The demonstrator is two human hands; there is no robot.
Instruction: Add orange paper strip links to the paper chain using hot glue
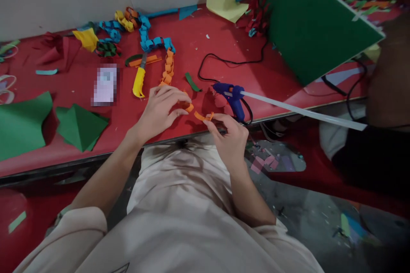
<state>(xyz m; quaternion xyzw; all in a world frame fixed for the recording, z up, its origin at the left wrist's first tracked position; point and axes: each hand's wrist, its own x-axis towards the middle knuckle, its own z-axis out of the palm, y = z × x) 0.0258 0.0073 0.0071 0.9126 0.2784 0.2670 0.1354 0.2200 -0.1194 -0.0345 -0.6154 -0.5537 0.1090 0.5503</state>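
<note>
My left hand (165,108) is closed on the near end of an orange and blue paper chain (168,66), with an orange link showing at the fingertips. Between thumb and forefinger, my right hand (226,132) pinches a short orange paper strip (201,116), its free end pointing toward the left hand. Just beyond the right hand lies a blue glue gun (232,96) with a long white glue stick (301,108) sticking out of its back. A yellow-handled utility knife (139,79) rests left of the chain, beside orange strips (150,60). One small green strip (192,82) is near the glue gun.
Green paper sheets (81,126) and a blurred-out phone (105,85) are on the red table (182,136) at left. A green board (320,21) leans at right, near a person's arm (387,72). The black cord (233,61) crosses the tabletop. Paper scraps (264,163) litter the floor.
</note>
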